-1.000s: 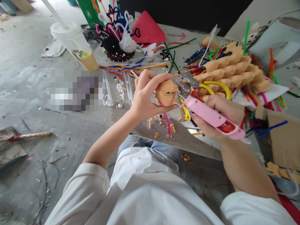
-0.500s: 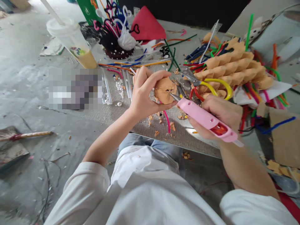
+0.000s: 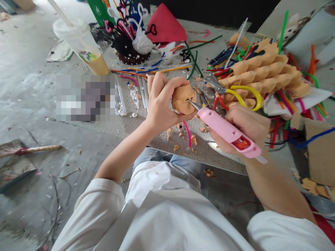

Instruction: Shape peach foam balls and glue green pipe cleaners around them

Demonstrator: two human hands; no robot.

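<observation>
Left hand [image 3: 159,101] fingers pinch orange foam lump [image 3: 181,99]; right hand [image 3: 247,127] grips pink craft knife [image 3: 225,129], tip moved in, now touching foam.

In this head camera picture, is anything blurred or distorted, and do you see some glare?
In the head view, the left hand and orange piece look fairly sharp; a pixelated patch hides the area left of them; glare shines below the right hand; the wide lens seems to stretch the left forearm.
</observation>
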